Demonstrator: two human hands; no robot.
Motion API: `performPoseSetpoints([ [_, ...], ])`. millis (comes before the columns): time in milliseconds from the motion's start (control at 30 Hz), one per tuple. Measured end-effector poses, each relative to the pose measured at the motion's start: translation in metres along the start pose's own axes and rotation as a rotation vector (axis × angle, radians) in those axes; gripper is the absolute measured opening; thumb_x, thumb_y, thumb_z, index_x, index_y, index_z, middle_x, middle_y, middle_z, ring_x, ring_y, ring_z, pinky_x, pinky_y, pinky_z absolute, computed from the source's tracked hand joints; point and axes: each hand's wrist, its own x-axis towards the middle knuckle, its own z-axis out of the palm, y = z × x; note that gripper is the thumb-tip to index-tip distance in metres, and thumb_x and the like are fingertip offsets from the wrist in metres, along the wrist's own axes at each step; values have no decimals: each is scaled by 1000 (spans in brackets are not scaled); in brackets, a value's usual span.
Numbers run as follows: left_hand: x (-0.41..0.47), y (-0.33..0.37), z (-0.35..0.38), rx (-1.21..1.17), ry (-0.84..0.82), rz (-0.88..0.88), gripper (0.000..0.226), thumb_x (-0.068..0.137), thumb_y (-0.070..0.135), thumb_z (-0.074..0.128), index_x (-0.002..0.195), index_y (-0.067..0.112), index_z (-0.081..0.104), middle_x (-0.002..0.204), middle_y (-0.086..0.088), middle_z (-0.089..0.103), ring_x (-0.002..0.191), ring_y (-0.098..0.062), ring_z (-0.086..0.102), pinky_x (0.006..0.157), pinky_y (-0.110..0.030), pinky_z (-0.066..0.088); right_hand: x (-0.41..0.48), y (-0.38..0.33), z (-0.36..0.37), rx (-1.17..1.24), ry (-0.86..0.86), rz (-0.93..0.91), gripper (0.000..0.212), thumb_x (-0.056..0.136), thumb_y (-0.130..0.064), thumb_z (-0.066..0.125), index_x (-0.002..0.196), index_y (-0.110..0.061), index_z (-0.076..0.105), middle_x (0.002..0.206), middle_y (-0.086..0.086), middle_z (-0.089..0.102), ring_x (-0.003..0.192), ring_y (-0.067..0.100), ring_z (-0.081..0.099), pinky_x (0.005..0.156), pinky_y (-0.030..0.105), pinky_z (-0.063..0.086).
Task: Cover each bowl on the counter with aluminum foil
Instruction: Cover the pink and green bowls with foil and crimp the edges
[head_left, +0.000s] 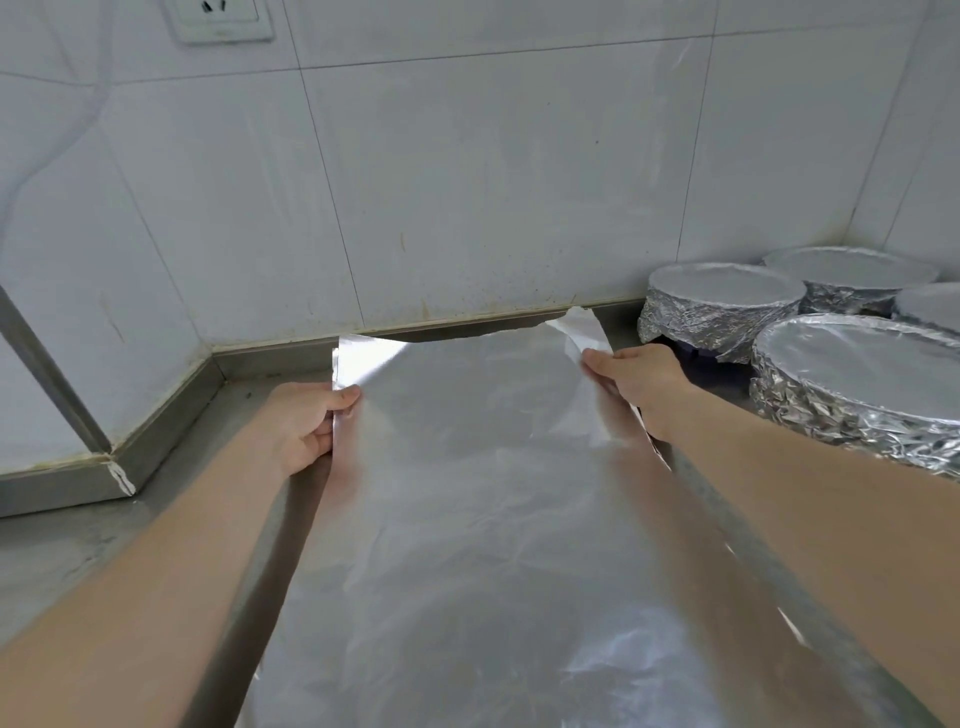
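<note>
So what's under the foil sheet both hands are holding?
Only steel counter shows around the foil sheet, held by the left hand and right hand. Whatever lies beneath it is covered.

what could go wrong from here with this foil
1. The foil sheet is pinched at its side edges by the left hand and right hand. Its far edge is already ragged and the far right corner curls up, so pulling it taut may tear it further.
2. The right hand is close to the nearest covered bowl; swinging the sheet that way could dent its wrap.
</note>
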Motion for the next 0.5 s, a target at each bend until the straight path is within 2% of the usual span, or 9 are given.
performPoseSetpoints([
  [67, -4, 0, 4, -42, 17, 27, 8, 84, 8, 71, 87, 3, 65, 82, -9, 63, 64, -16, 64, 49, -25, 55, -1, 0, -1, 10, 12, 5, 29, 79, -25, 79, 85, 2, 71, 95, 17, 73, 84, 29, 68, 87, 39, 55],
  [133, -6, 0, 6, -104, 70, 70, 12, 82, 5, 73, 91, 2, 65, 83, -8, 65, 67, -16, 65, 53, -26, 57, -6, -2, -2, 41, -2, 2, 25, 83, -22, 76, 69, -4, 66, 79, 12, 69, 68, 23, 62, 66, 26, 53],
  [200, -6, 0, 7, -167, 100, 90, 13, 82, 0, 72, 93, 0, 64, 77, -7, 69, 58, -11, 67, 52, -22, 56, -8, -1, -4, 73, -16, -4, 30, 86, -16, 72, 61, -9, 57, 65, 8, 59, 56, 17, 51, 49, 19, 44],
  [233, -7, 0, 8, -183, 104, 93, 14, 81, -1, 71, 93, 0, 64, 77, -8, 70, 57, -10, 67, 52, -21, 56, -8, 0, -5, 88, -9, -19, 30, 87, -13, 71, 62, -9, 56, 64, 8, 56, 55, 17, 48, 49, 20, 42],
  [300, -9, 1, 8, -181, 116, 114, 15, 80, -2, 72, 93, 2, 65, 88, -10, 71, 65, -11, 68, 55, -19, 55, -9, 2, -7, 98, 24, -60, 20, 87, -7, 69, 70, -8, 58, 70, 12, 58, 60, 18, 51, 61, 27, 46],
  [367, -10, 2, 6, -171, 136, 135, 13, 80, -3, 72, 88, 4, 65, 90, -9, 70, 66, -11, 67, 57, -19, 54, -10, 3, -8, 77, 67, -114, 14, 85, -1, 69, 90, -11, 62, 82, 14, 63, 72, 23, 59, 76, 36, 52],
  [433, -13, 2, 2, -157, 145, 142, 16, 80, -3, 72, 89, 5, 63, 89, -8, 70, 63, -10, 68, 61, -22, 53, -13, 3, -9, 53, 71, -170, 39, 85, 3, 67, 112, -23, 57, 86, 9, 64, 76, 22, 62, 79, 35, 53],
  [500, -16, 1, -2, -130, 128, 147, 26, 79, -2, 73, 102, 4, 63, 93, -10, 71, 71, -15, 68, 68, -27, 54, -19, 0, -10, 42, 35, -224, 48, 87, 5, 63, 118, -31, 52, 79, 3, 63, 70, 15, 60, 72, 29, 52],
])
